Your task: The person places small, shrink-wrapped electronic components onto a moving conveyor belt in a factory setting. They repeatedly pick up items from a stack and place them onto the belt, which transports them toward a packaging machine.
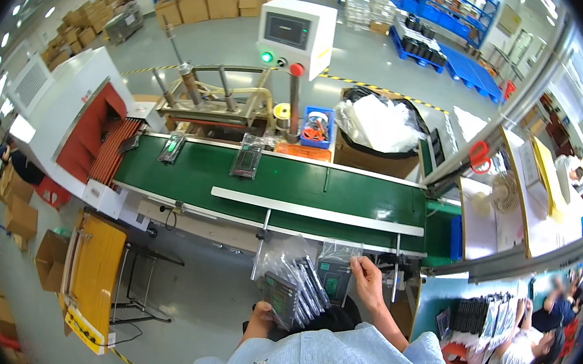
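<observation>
My left hand (262, 311) is closed on the near edge of a fanned stack of flat black packs in clear plastic bags (295, 293), held in front of my body. My right hand (367, 282) pinches the top corner of a single bagged flat black pack (333, 279), which hangs upright just right of the stack. Both stack and single pack are on my side of the green conveyor belt (291, 182). Farther along the belt lie another bagged black pack (246, 158) and a smaller-looking one (171, 148) toward the left.
A white rail (317, 211) runs along the belt's near side. At the left stands a white machine with a red curtained opening (93, 128). Behind the belt are a control box (296, 34), a blue bin (316, 127) and a bag-lined carton (381, 124). Another person (525, 345) sits at the right.
</observation>
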Motion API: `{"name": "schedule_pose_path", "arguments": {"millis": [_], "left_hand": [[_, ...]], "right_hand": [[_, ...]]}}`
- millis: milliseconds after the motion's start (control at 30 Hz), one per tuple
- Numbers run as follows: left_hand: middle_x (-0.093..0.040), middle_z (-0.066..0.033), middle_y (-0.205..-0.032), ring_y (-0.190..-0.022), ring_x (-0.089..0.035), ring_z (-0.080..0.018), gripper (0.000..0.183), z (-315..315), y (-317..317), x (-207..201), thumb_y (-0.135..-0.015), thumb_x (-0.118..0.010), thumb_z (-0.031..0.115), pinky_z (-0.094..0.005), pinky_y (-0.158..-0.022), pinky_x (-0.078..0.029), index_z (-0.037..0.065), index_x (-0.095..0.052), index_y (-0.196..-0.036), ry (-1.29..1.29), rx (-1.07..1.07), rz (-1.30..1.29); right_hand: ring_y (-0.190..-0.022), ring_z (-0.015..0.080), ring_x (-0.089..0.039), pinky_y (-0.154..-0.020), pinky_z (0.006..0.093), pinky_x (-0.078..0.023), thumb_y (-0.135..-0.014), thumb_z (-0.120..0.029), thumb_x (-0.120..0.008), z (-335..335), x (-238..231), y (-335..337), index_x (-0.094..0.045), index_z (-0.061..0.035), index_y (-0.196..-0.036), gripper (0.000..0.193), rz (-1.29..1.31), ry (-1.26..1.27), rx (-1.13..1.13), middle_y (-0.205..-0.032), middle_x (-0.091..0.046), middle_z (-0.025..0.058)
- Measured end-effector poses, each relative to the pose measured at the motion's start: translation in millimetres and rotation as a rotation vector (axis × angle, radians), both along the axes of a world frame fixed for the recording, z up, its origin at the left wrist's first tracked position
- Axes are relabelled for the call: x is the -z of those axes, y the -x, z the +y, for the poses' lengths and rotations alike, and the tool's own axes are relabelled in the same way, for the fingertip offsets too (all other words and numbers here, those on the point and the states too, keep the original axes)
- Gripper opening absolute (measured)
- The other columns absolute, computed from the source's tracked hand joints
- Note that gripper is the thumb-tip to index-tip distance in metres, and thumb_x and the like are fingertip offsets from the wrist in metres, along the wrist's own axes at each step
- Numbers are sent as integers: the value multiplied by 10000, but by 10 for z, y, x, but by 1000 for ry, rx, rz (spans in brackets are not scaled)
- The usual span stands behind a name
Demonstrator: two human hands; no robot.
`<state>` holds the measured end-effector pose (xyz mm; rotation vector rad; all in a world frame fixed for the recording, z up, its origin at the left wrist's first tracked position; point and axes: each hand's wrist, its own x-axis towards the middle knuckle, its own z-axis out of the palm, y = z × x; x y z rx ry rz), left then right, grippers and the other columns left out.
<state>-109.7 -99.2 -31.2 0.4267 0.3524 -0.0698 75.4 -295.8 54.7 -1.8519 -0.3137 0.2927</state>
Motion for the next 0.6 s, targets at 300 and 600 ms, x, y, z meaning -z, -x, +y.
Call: {"name": "schedule_pose_path", "arguments": {"millis": [300,600], "left_hand": [[-459,-141,-1243,-1144,-457,-250,909,450,-848,-165,-557,-742,238,-389,-969,-364,-3,-303,-1317,16,-283,-49],[-464,-142,-1237,-1136,-463,-252,898,508,-1183,-150,-558,-737,235,-390,-964,-370,-3,-311,-1311,15,-414,-19]], "right_hand": [[-758,336,-543,-656,366,-447,-842,-91,-550,380,-248,-652,-555,7,-845,98,-389,36,-485,-799,-548,156],[-770,318,-556,-668,373,-460,-784,-29,-583,517,-202,-1074,-572,13,-862,90,-412,3,-650,-829,-564,151]]}}
